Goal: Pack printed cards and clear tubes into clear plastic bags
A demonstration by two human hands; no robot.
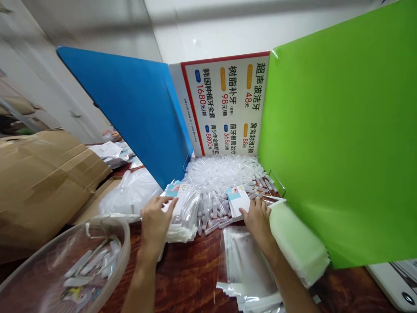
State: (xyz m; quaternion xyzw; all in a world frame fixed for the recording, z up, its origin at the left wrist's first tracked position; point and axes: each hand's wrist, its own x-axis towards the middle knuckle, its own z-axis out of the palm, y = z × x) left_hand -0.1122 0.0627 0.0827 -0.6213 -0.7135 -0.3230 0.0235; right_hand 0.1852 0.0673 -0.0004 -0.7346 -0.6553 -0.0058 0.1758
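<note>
There, beyond the cards [240, 203], signage [220, 111] reads "超声波洁牙 48元".

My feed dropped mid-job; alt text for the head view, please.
Left hand at a stack of bagged cards, right hand at a smaller card stack; behind, translucent plastic tubes lie heaped between blue panel and green panel.

On the white panel [226, 114] at 12 o'clock, print runs downward: 超声波洁牙 48元 toward two o'clock, 树脂补牙 98元/颗 central, 韩国种植牙全套 1680元/颗 toward ten, 窝沟封闭2颗 88元 toward five, 前牙根管治疗 368元/颗 at six, 青少年金属矫正 8800元 toward seven. The fine print [190, 121] along its nine-o'clock edge seems too blurred to read.
</note>
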